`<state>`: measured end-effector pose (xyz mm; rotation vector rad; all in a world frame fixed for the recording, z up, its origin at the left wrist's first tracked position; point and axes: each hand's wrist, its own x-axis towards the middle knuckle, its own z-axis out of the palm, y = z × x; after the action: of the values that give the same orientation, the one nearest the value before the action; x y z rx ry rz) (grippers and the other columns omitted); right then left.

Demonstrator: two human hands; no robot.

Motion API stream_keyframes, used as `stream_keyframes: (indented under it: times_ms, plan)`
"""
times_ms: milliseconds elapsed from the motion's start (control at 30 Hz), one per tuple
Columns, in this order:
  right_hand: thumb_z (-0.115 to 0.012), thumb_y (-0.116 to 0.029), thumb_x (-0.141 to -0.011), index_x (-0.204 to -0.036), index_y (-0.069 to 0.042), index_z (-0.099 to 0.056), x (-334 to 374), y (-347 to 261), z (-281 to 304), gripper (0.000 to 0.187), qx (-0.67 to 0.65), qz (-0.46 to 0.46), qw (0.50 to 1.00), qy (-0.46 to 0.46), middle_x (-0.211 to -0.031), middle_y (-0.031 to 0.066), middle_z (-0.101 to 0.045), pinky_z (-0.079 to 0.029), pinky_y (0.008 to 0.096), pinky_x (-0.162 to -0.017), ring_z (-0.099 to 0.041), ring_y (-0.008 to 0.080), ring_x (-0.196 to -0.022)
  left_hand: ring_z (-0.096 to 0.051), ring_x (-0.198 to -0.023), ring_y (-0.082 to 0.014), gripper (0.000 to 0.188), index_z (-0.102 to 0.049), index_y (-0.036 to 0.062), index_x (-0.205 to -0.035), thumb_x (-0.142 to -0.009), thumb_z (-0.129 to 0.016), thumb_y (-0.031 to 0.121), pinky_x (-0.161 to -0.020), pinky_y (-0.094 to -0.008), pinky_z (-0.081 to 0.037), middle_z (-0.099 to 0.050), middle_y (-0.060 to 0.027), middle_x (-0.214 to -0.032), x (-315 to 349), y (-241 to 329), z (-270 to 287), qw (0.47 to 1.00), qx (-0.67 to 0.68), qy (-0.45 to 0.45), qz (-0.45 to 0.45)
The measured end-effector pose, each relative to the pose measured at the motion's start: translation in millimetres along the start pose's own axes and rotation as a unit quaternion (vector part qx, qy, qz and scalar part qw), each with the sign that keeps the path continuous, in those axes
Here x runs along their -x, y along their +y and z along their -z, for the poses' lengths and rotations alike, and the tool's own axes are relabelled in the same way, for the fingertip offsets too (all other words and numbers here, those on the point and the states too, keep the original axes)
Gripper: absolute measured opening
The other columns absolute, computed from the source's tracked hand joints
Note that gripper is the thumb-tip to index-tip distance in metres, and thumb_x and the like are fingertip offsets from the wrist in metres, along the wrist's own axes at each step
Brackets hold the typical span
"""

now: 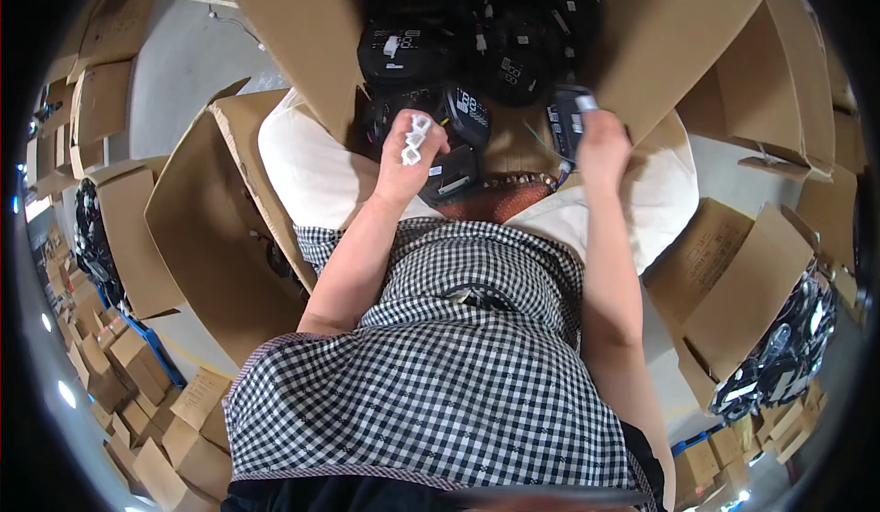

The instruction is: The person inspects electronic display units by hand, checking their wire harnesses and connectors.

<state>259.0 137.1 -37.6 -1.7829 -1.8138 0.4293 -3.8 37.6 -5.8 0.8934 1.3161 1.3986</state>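
Observation:
My right hand [603,150] grips a black display panel [565,127] by its right edge, with thin coloured wires hanging from its lower end. White shows at that hand's fingertip. To the left, my left hand [403,164] is closed, with several white pieces across its fingers; whatever it holds is hidden. Close by it lie a rounded black display unit [468,115] and another dark unit [454,173]. Beyond both hands, a heap of similar black display units [513,70], some with white connectors, fills an open cardboard box [298,22].
An open cardboard box [197,214] stands at my left. On the right is a carton [747,301] beside black bagged parts [779,356]. Another carton [765,99] stands at the upper right. More boxes [183,439] are stacked at the lower left.

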Motion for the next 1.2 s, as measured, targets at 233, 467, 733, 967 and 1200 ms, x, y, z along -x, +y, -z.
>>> stream_keyframes:
  times_ms: [233,467,733,967,1200]
  plan:
    - [-0.055,-0.018,-0.096,-0.097,-0.004,-0.061,7,-32,62,0.015,-0.633,-0.304,0.711,-0.034,-0.090,0.0035,-0.066,-0.056,0.0299,-0.069,-0.064,0.0148,-0.078,-0.057,-0.086,-0.0112,0.013,-0.051,0.0065,-0.097,-0.094,-0.058,0.017,-0.081,-0.0255,-0.045,-0.065,-0.0154,-0.113,-17,7,2,0.991,0.053,-0.067,0.100]
    - [-0.053,-0.017,-0.097,-0.100,0.000,-0.061,17,-31,-4,0.018,-0.543,-0.368,0.736,-0.164,-0.087,0.0015,-0.064,-0.048,0.0239,-0.067,-0.058,0.0096,-0.075,-0.056,-0.084,-0.0116,0.015,-0.050,0.0081,-0.102,-0.092,-0.060,0.013,-0.082,-0.0244,-0.045,-0.054,-0.0215,-0.130,-7,0,-5,0.973,0.224,-0.048,0.037]
    - [-0.054,-0.018,-0.096,-0.098,-0.001,-0.063,17,-30,-17,0.020,-0.369,-0.276,0.856,-0.235,-0.082,0.0020,-0.064,-0.047,0.0259,-0.063,-0.057,0.0121,-0.066,-0.056,-0.080,-0.0096,0.022,-0.051,0.0070,-0.111,-0.092,-0.062,0.014,-0.075,-0.0229,-0.044,-0.060,-0.0012,-0.085,-6,-5,-9,0.993,0.082,-0.025,0.077]
    - [-0.055,-0.026,-0.090,-0.090,-0.004,-0.065,-4,-123,36,0.024,-0.064,0.089,0.908,-0.404,-0.077,0.0158,-0.064,-0.049,0.0404,-0.064,-0.064,0.0297,-0.072,-0.058,-0.079,-0.0079,0.022,-0.062,0.0050,-0.107,-0.086,-0.068,0.007,-0.071,-0.0243,-0.048,-0.063,0.0009,-0.089,0,-7,-2,0.991,-0.025,-0.086,0.102]
    - [-0.062,-0.022,-0.085,-0.070,-0.002,-0.063,-40,-103,7,0.025,-0.152,0.034,0.756,-0.636,-0.053,0.0002,-0.051,-0.034,0.0289,-0.048,-0.045,0.0110,-0.050,-0.058,-0.084,-0.0081,0.027,-0.063,0.0025,-0.108,-0.082,-0.068,-0.001,-0.074,-0.0230,-0.048,-0.063,-0.0011,-0.095,-6,-1,-2,0.956,-0.227,-0.180,-0.043]
